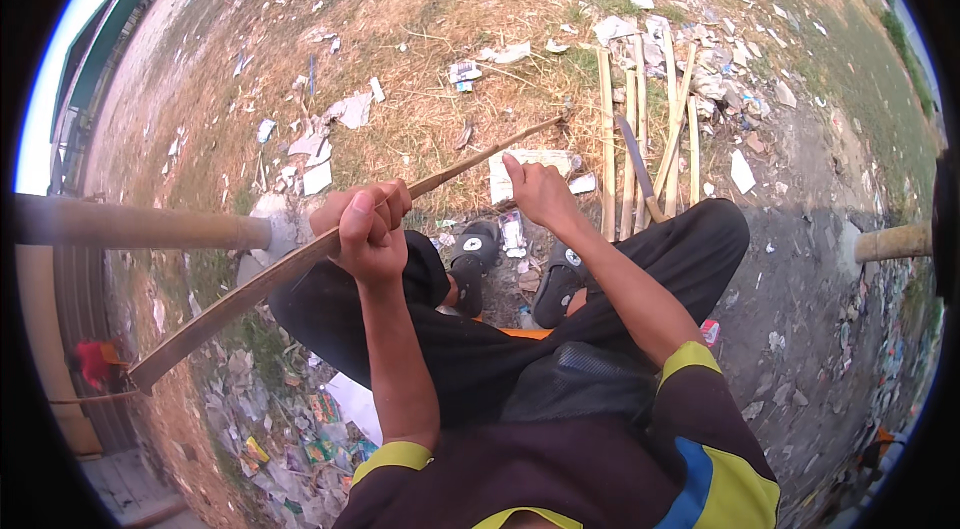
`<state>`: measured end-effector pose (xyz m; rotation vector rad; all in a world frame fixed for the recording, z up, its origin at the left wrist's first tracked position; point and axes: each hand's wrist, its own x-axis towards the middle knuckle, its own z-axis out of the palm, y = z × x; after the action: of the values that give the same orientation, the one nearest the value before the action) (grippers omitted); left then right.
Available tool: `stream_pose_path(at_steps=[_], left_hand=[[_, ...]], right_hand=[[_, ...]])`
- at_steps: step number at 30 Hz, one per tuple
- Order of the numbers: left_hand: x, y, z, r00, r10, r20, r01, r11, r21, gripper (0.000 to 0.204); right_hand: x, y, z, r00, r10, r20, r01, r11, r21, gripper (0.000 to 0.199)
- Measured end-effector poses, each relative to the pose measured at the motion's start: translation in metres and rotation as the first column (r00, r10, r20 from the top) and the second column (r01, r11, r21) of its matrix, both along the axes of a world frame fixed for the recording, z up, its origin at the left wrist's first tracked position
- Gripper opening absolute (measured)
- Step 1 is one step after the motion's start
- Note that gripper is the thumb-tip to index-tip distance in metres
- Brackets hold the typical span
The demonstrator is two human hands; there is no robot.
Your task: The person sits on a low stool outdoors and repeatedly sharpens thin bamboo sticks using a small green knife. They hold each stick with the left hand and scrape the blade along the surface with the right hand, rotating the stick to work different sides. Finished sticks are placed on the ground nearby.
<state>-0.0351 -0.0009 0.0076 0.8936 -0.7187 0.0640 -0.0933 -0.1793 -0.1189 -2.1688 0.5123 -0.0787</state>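
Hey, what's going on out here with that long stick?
A person sits outdoors on littered, dry ground. Their left hand grips a long split bamboo strip that runs from lower left up to the right. The right hand is open, fingers spread, near the strip's far part; whether it touches is unclear. More bamboo slats lie beside the right knee, with a long knife resting across them.

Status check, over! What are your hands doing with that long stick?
Left hand shut on stick. Right hand open, pinching the stick further along. Split canes and a knife lie beyond the feet.
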Motion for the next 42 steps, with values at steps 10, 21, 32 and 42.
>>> stream_pose_path(at_steps=[10,21,32,42], left_hand=[[0.001,0.000,-0.001,0.999,-0.001,0.035,0.000,1.000,0.013,0.043],[0.006,0.002,0.001,0.998,-0.012,0.057,0.011,1.000,0.013,0.042],[0.001,-0.005,0.005,0.997,-0.005,0.076,0.003,0.999,0.033,0.042],[0.000,-0.003,0.002,0.991,0.114,-0.073,-0.111,0.993,0.038,0.042]], right_hand=[[0.008,-0.020,-0.032,0.999,-0.025,-0.031,0.024,0.998,-0.051,0.066],[0.027,-0.027,-0.040,0.998,-0.018,-0.059,0.014,0.998,-0.064,0.069],[0.028,-0.045,-0.083,0.998,-0.056,0.000,0.056,0.998,-0.014,0.067],[0.021,-0.026,-0.012,0.999,-0.035,-0.004,0.033,0.978,-0.206,0.063]])
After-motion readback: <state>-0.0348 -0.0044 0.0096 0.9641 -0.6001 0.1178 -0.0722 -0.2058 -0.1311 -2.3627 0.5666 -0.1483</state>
